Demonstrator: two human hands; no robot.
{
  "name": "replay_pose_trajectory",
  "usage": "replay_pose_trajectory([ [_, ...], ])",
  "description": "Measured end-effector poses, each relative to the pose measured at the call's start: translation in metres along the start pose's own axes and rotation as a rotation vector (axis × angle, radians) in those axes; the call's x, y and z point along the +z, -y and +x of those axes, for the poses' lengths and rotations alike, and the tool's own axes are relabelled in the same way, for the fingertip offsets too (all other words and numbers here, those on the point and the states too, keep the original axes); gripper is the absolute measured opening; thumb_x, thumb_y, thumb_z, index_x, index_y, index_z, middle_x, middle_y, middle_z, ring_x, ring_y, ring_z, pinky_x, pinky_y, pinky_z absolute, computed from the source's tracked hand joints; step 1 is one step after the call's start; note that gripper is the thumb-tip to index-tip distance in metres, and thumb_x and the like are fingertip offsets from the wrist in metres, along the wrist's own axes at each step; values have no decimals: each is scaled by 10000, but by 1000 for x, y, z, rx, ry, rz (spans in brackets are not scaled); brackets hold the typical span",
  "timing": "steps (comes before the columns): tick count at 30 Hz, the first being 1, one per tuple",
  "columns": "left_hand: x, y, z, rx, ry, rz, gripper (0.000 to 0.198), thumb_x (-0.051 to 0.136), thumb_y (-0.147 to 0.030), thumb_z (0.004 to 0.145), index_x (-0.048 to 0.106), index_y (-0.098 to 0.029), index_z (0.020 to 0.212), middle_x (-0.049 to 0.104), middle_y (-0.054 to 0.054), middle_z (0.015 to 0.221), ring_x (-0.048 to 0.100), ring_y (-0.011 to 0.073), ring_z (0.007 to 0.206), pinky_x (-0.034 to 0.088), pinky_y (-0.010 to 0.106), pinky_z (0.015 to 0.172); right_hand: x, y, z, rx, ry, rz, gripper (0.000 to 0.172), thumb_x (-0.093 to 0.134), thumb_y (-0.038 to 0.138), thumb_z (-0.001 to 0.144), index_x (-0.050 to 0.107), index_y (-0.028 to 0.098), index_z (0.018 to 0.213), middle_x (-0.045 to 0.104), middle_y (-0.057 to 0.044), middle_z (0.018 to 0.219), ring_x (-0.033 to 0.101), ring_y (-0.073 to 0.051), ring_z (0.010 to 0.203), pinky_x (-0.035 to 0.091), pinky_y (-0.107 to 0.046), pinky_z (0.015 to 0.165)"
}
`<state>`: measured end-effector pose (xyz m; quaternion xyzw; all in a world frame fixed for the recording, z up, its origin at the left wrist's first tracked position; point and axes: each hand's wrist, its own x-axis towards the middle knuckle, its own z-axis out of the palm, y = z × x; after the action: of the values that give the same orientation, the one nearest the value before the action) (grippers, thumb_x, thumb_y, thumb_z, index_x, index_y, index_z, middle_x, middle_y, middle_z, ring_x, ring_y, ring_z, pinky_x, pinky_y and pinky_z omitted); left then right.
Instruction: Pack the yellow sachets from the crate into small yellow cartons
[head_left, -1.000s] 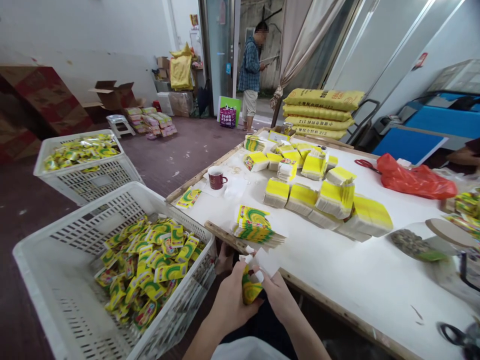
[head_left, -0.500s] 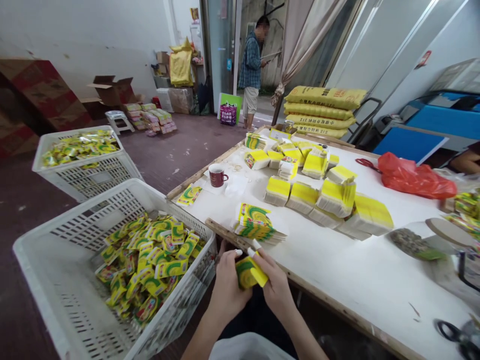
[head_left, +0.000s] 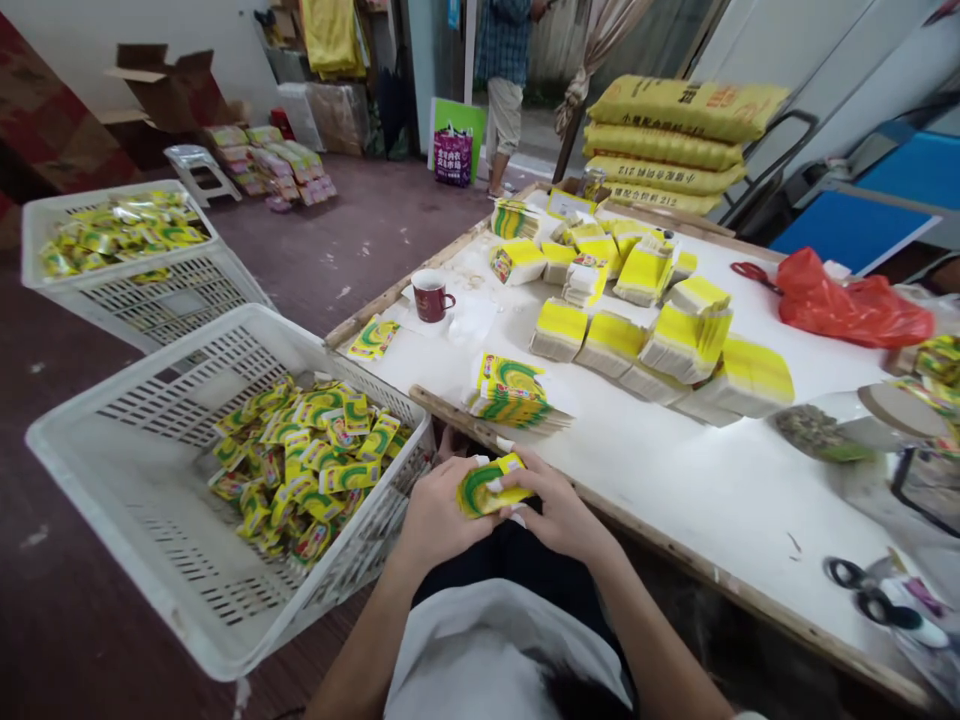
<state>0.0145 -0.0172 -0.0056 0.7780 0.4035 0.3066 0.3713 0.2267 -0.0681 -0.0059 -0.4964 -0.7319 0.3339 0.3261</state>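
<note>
A yellow and green packet is held between my two hands, just off the table's near edge. My left hand grips its left side, and my right hand has its fingers on the right end. Beyond them a fanned stack of yellow-green packets lies on the white table. To the left, a large white crate holds a heap of filled yellow packets.
Bundles of yellow and white packets cover the table's middle. A dark red mug, a red plastic bag and black scissors also lie there. A second crate and a person are farther back.
The view has tilted downward. The packet in my hands has turned flatter, its yellow flap no longer sticking out, and my right fingers now lie across it.
</note>
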Motion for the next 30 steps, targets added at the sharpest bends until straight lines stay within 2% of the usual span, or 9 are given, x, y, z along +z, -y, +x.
replay_pose_trajectory([
  [3,3,-1,3,15,-56,29,466,801,-337,708,645,-196,1123,725,109,1069,688,287,1007,539,401,893,13,-4,4,14,-118,7,301,604,194,882,647,188,1180,443,-201,1526,405,-300,1457,395,-486,1141],
  [7,2,3,4,42,-94,-13,525,831,-320,696,619,-203,1161,704,110,1097,677,278,1028,538,391,904,18,-7,9,-41,-92,21,458,567,263,937,491,177,1381,375,-217,1573,329,-284,1501,363,-467,1170],
  [11,4,5,2,53,-135,-6,536,832,-302,703,597,-213,1177,701,101,1088,684,270,1008,546,406,896,12,-5,14,-35,-65,-17,329,457,211,981,553,197,1296,399,-196,1564,360,-276,1487,396,-476,1147],
  [15,8,8,1,40,-157,-6,505,817,-343,737,592,-204,1168,708,98,1081,694,259,994,558,403,888,6,-7,19,-76,-53,-48,282,540,252,961,582,189,1232,484,-223,1480,442,-293,1432,447,-479,1099],
  [18,7,12,1,39,-168,-19,594,856,-344,686,585,-196,1193,718,106,1102,704,266,985,565,404,884,-3,-7,21,-123,-30,-43,200,543,277,971,615,206,1142,534,-208,1430,497,-286,1386,485,-452,1055],
  [22,3,9,4,81,-175,-8,600,862,-342,679,588,-201,1194,722,103,1088,703,265,977,563,401,886,-8,-4,22,-163,-15,-48,173,551,237,954,600,215,1118,519,-202,1424,521,-288,1354,483,-459,1054],
  [26,2,-1,8,106,-209,26,573,838,-364,716,577,-205,1200,697,112,1098,668,283,1049,535,424,931,-1,-2,21,-165,-129,-78,383,558,193,918,482,214,1293,453,-220,1462,389,-308,1451,440,-518,1098],
  [28,4,-2,10,39,-242,-72,725,878,-370,660,530,-205,1276,649,128,1201,634,294,1124,518,429,969,3,-3,21,-169,-197,-58,385,575,210,918,480,231,1290,497,-203,1424,408,-309,1437,439,-530,1099],
  [30,7,1,11,-84,-310,-289,871,920,-388,583,485,-208,1315,600,132,1275,615,291,1162,523,405,965,4,-5,21,-157,-279,-28,328,624,243,909,524,250,1221,559,-176,1358,463,-314,1392,452,-530,1085],
])
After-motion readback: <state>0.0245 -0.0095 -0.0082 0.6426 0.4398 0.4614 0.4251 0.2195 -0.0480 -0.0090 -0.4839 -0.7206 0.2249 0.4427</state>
